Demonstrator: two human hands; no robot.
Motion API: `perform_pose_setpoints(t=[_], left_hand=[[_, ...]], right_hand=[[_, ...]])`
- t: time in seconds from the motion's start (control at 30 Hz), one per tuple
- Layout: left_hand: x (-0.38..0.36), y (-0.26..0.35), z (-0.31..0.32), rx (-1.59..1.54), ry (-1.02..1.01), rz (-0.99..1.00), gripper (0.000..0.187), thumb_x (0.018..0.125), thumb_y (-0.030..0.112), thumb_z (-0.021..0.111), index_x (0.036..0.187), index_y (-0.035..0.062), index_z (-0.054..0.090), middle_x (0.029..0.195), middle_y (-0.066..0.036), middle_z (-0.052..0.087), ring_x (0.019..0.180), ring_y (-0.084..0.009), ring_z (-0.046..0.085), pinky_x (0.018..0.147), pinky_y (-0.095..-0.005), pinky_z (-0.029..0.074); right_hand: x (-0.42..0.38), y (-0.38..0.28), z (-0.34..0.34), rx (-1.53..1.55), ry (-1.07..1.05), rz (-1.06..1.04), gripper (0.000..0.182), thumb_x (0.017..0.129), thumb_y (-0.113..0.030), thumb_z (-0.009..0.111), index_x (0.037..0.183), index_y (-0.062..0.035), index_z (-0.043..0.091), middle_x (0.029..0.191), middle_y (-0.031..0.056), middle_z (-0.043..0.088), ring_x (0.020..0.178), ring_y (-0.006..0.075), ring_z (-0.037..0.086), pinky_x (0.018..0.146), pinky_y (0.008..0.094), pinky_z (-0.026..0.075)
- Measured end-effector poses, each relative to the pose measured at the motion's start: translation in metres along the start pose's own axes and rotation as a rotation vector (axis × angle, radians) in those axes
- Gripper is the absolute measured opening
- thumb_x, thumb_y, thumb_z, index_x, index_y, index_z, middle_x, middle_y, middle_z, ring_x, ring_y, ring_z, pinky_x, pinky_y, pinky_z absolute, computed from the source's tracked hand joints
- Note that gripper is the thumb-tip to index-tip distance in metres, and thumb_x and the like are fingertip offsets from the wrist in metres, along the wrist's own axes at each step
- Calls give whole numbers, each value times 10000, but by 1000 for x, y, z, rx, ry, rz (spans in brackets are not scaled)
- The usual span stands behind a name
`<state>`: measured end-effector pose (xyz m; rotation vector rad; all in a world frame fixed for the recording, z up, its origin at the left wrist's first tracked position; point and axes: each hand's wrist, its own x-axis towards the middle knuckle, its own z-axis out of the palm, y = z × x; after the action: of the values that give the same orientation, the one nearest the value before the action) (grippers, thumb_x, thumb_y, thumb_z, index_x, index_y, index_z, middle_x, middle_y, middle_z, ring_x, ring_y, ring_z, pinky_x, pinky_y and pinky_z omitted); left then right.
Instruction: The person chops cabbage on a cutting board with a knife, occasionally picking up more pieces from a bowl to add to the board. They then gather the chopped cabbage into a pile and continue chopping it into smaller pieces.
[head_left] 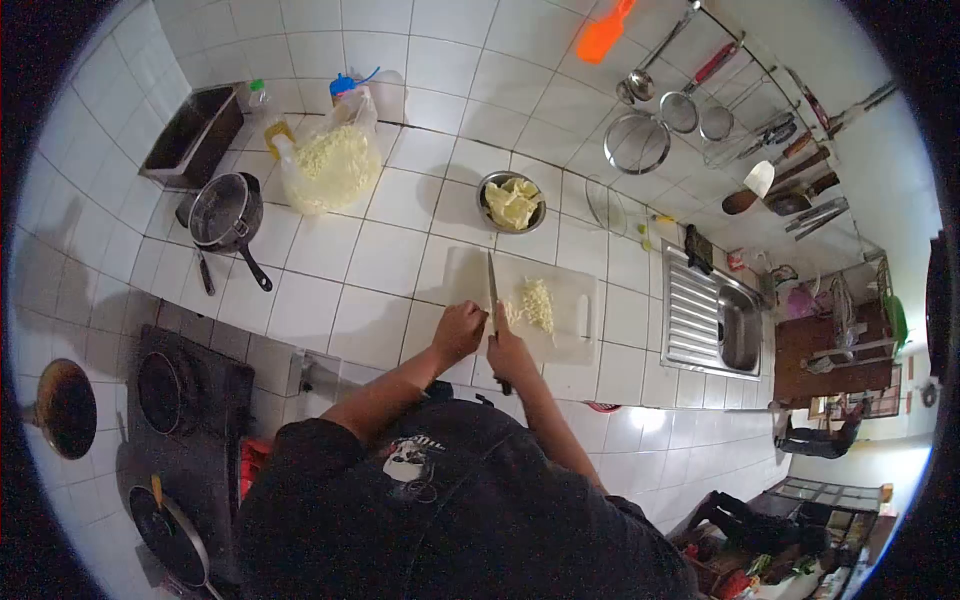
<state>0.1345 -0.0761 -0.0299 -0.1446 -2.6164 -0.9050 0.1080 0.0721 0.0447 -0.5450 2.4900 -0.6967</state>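
My right hand (508, 350) is wrapped round the handle of a long knife (492, 275), whose blade points away from me over a white cutting board (570, 345). My left hand (461, 329) is closed at the board's left edge, beside the blade; what its fingers hold, if anything, is too small to make out. Pale shredded cabbage (538, 304) lies on the board, right of the knife. Behind the board stands a metal bowl (483, 214) holding pale leaf pieces (514, 203).
A plastic bag of shreds (335, 165) and a black-handled pot (222, 212) stand at the left. The stove (205, 410) is nearer, at lower left. A sink (738, 330) lies right, below hanging utensils (680, 112). Two other people (822, 437) are at the far right.
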Motion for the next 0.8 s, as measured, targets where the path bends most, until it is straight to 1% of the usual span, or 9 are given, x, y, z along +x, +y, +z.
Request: perform_pose_setpoints(t=[0.17, 0.23, 0.3, 0.37, 0.4, 0.47, 0.57, 0.73, 0.8], left_hand=[[3, -11, -2, 53, 9, 47, 121, 812, 81, 598, 920, 46, 641, 887, -129, 602, 837, -328, 612, 729, -471, 492], [5, -6, -10, -7, -84, 12, 129, 808, 71, 593, 927, 42, 635, 918, -128, 616, 854, -331, 615, 722, -472, 496], [6, -11, -6, -81, -15, 86, 84, 828, 82, 593, 890, 33, 623, 909, -143, 624, 824, -344, 626, 699, -484, 491], [17, 5, -29, -77, -205, -92, 195, 864, 89, 582, 1041, 9, 603, 886, -185, 662, 828, -388, 661, 746, -503, 511], [15, 0, -22, -92, -207, -95, 195, 864, 89, 582, 1041, 9, 603, 886, -185, 662, 828, -388, 661, 746, -503, 511], [8, -13, -7, -92, 45, 38, 171, 888, 114, 579, 1035, 30, 552, 864, -155, 629, 737, -366, 638, 677, -499, 482], [12, -18, -15, -50, -136, -38, 215, 897, 118, 573, 1087, 32, 521, 875, -154, 636, 730, -373, 640, 657, -499, 482], [18, -15, -27, -148, -174, 21, 155, 901, 156, 575, 957, 11, 569, 823, -223, 644, 705, -435, 648, 664, -538, 518], [17, -22, -24, -147, -160, 76, 163, 897, 156, 584, 964, 8, 567, 825, -228, 639, 713, -435, 647, 659, -540, 511]], right_hand=[[3, 4, 15, 61, 155, -70, 764, 942, -126, 448, 1575, -171, 23, 832, 350, 650, 708, 500, 647, 677, 572, 524], [-6, -9, -13, 112, -33, 94, 738, 940, -120, 441, 1576, -209, 78, 892, 347, 660, 715, 471, 668, 696, 554, 553], [-19, -33, -37, 149, -98, 208, 711, 944, -133, 431, 1574, -226, 114, 960, 342, 665, 758, 440, 691, 723, 520, 580], [-17, -21, -28, 123, -71, 129, 727, 947, -151, 445, 1576, -226, 87, 970, 353, 659, 814, 479, 677, 736, 547, 553], [-11, -18, -13, 114, -74, 141, 727, 947, -151, 445, 1576, -226, 87, 970, 353, 659, 814, 479, 677, 736, 547, 553], [6, -16, 21, 50, 96, 148, 740, 951, -173, 455, 1578, -231, 65, 958, 371, 647, 846, 524, 649, 740, 580, 517], [14, -20, 27, 54, 158, 139, 766, 949, -201, 469, 1578, -210, 34, 913, 373, 648, 850, 533, 650, 718, 592, 502], [-2, -37, -33, 51, 38, 74, 769, 929, -157, 460, 1578, -194, 47, 850, 351, 655, 740, 492, 665, 700, 568, 534], [-24, -71, -60, 201, -153, 295, 754, 924, -147, 452, 1576, -187, 75, 818, 345, 653, 715, 481, 665, 685, 569, 528]])
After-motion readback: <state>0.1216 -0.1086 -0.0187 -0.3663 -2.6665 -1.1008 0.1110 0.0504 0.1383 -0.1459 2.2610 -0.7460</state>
